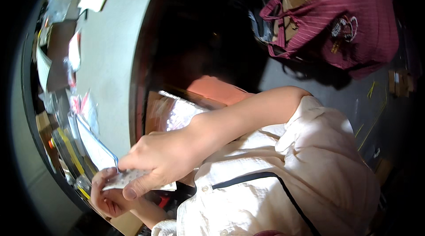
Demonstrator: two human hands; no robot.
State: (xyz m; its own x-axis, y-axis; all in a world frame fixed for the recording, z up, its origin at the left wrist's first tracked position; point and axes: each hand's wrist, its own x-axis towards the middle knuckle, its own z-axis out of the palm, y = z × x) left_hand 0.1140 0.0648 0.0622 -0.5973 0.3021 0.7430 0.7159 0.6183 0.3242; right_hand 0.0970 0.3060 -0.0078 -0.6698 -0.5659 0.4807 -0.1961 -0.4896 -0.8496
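Note:
My right hand [161, 158] reaches in from the right, closed with thumb and fingers on a flat white piece dotted with small grey marks [128, 177]. It looks like a thin sheet or packet; its exact kind cannot be made out. Fingers of my left hand [108, 194] curl round the left end of that same piece, just below my right fingertips. A pale edge [170, 186] shows under my right thumb. Close beyond the hands, a white flat thing with a blue rim [95, 145] lies slanted on the table.
A light-topped table [108, 58] runs along the left, with plastic bags [86, 107], papers and cartons on its far side. Beside my right forearm, an open cardboard box [155, 114] holds clear plastic. A maroon striped bag [354, 27] sits at upper right.

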